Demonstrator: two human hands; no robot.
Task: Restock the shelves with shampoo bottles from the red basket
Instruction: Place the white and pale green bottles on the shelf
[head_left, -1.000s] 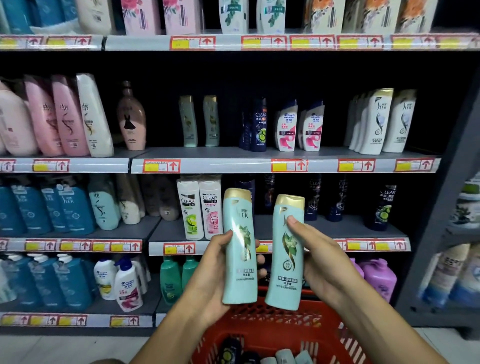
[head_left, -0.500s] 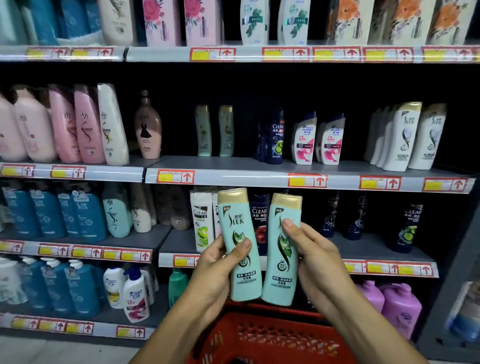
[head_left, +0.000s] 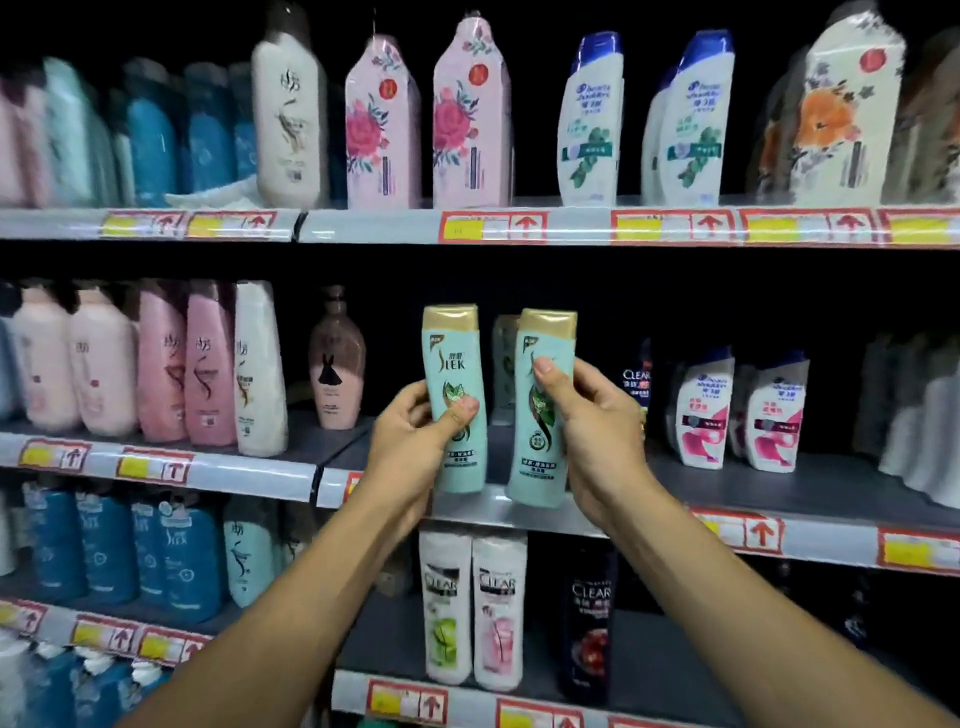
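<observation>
Both forearms reach up from bottom of frame, each hand w/ one bottle.

L hand (head_left: 415, 441) grasps a mint-green bottle (head_left: 454, 400), gold cap up, thumb across the label front, fingers behind. R hand (head_left: 592, 431) grasps a second mint-green bottle (head_left: 540, 410) the same way, thumb high on the label. Held upright, labels facing out, side by side but apart – prob. so they go down front-facing w/o re-gripping. Low grip leaves caps free.

Both bottle bases hang about level w/ the front edge of the middle shelf (head_left: 571, 514), centre frame; not yet set down, as far as I can judge.

Behind them, centre, a matching green bottle (head_left: 504, 358) stands deep on that shelf – likely the row being topped up. Pink-brown bottle (head_left: 336, 364) to its left, white-pink bottles (head_left: 704, 410) to its right.

Red basket not in view.

Next: push both back toward the matching row. Risk: clipping the neighbours.
</observation>
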